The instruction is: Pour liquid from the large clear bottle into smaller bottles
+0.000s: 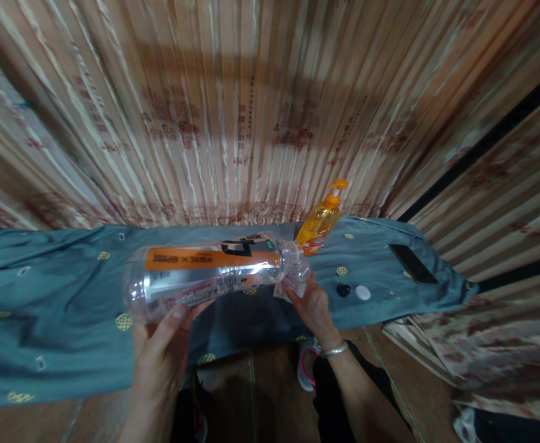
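Note:
A large clear plastic bottle [214, 261] with an orange and silver label lies nearly level across the middle, above the cloth. Its base is to the left and its neck to the right. My left hand [163, 338] grips it from below near the base. At the bottle's neck, my right hand [313, 307] has its fingers closed on a small clear plastic piece [301, 271], whose exact kind I cannot make out. A whitish patch [282, 290] shows by those fingertips. Just behind the neck stands an orange pump bottle [318, 227] with amber liquid, tilted in view.
A blue-green patterned cloth [66, 277] covers the long narrow surface. On its right part lie a black cap [343, 290], a white cap [362, 292] and a dark phone [412, 263]. Pleated curtains [233, 111] rise behind and at the right. Below is a tiled floor [270, 400].

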Action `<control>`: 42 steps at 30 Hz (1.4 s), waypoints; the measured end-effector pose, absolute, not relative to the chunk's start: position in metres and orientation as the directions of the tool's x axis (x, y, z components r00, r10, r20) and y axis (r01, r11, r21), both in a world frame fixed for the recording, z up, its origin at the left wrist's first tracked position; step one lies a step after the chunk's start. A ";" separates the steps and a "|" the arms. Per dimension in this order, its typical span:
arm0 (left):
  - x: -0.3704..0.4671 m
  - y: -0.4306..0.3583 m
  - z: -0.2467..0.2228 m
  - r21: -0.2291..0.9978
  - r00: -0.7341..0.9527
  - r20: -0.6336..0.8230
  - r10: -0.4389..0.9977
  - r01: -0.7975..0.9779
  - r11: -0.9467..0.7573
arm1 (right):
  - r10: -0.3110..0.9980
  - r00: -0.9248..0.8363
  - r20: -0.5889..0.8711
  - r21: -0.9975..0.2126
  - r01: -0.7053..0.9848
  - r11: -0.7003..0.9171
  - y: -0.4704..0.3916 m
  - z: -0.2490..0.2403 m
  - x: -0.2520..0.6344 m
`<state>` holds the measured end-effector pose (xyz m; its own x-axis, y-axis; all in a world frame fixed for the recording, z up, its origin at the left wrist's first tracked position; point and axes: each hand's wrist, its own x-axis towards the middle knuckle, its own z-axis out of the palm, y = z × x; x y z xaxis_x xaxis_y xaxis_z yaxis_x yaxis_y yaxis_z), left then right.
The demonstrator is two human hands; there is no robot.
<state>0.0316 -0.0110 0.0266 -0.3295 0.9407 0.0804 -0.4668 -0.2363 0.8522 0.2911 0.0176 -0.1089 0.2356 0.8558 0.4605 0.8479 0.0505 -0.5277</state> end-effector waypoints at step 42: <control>0.033 -0.010 0.026 0.841 -0.361 0.058 0.931 -0.485 -0.241 | 0.843 0.256 0.473 -0.528 0.848 0.039 0.020 -0.113 0.291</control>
<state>0.0332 -0.0096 0.0258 -0.3610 0.9307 0.0583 -0.4849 -0.2408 0.8408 0.2914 0.0195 -0.1133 0.2558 0.8429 0.4734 0.8482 0.0393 -0.5283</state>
